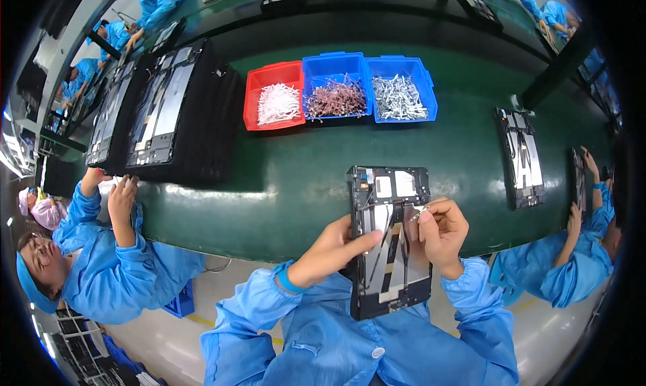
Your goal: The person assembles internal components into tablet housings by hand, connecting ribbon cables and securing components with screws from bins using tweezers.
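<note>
An opened tablet with its inner parts showing stands tilted over the table's near edge, in front of my chest. My left hand grips it by the left side, the thumb lying across its inner face. At its upper right, my right hand pinches a small silvery-white strip between thumb and forefinger. Part of the strip hangs over the tablet; whether it touches cannot be made out. The fingers of my left hand behind the tablet are hidden.
On the green table stand a red bin of white strips, a blue bin of brownish-pink pieces and another blue bin of silvery pieces. Tablet stacks rise at left; a tablet lies right. Co-workers sit both sides.
</note>
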Action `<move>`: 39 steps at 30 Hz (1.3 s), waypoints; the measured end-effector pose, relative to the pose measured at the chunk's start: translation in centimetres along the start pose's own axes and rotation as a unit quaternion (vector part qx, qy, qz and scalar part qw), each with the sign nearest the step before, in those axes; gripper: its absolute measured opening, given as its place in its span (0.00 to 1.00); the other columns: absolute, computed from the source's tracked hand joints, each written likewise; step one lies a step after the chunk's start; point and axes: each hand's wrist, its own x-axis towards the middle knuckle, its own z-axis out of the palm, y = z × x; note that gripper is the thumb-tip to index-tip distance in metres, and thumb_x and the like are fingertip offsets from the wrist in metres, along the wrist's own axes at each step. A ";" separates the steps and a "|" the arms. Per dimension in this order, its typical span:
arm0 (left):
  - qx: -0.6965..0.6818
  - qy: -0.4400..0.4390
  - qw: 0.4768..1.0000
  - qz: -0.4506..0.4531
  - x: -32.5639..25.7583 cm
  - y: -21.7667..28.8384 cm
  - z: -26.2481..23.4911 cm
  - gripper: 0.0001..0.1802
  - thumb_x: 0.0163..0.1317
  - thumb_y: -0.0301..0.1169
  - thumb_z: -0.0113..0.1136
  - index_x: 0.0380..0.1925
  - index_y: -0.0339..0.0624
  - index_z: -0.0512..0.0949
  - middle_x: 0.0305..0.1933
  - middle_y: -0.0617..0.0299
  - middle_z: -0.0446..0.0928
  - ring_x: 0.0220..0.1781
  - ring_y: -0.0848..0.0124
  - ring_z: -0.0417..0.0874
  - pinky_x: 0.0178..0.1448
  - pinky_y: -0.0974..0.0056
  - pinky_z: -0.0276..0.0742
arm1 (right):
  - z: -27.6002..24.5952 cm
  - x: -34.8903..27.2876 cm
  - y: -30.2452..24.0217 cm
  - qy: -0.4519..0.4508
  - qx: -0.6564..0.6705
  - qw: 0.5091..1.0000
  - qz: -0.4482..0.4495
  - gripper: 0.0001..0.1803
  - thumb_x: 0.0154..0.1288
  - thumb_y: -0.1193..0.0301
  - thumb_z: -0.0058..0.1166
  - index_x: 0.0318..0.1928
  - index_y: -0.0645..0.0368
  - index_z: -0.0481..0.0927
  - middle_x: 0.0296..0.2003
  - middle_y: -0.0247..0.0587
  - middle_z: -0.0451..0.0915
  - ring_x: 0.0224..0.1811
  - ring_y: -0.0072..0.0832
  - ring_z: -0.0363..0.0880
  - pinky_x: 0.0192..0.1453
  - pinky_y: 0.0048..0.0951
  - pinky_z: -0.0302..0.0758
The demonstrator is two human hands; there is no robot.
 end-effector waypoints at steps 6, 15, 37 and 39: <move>-0.047 -0.002 0.998 0.035 1.2 -0.1 1.0 0.19 0.68 0.37 0.63 0.51 0.34 0.80 0.45 0.61 0.83 0.44 0.75 0.82 0.48 0.68 0.78 | 0.0 0.7 -1.1 -0.012 0.010 0.999 0.037 0.04 0.70 0.80 0.56 0.39 0.66 0.74 0.28 0.36 0.80 0.23 0.14 0.74 0.24 0.17 0.68; 0.025 0.234 0.876 0.422 -1.9 3.2 0.9 0.07 0.60 0.25 0.69 0.35 0.32 0.84 0.29 0.67 0.81 0.30 0.81 0.76 0.35 0.73 0.73 | 2.6 7.1 -13.1 -0.094 0.123 0.986 -0.063 0.05 0.70 0.76 0.54 0.38 0.64 0.72 0.32 0.50 0.82 0.19 0.15 0.70 0.23 0.17 0.69; 0.413 0.401 0.543 0.612 3.2 0.7 -2.1 0.30 0.44 0.21 0.67 0.53 0.28 0.80 0.25 0.59 0.75 0.20 0.68 0.74 0.23 0.65 0.72 | 7.6 8.4 -11.4 -0.276 0.184 0.943 0.033 0.04 0.65 0.80 0.58 0.35 0.66 0.76 0.41 0.39 0.73 0.44 0.20 0.74 0.51 0.25 0.73; 0.408 0.396 0.542 0.619 3.2 0.7 -2.0 0.30 0.43 0.22 0.67 0.53 0.28 0.80 0.25 0.59 0.75 0.20 0.68 0.74 0.23 0.65 0.72 | 7.6 8.4 -11.4 -0.276 0.182 0.943 0.034 0.04 0.65 0.80 0.58 0.35 0.67 0.76 0.41 0.39 0.73 0.43 0.20 0.74 0.51 0.25 0.73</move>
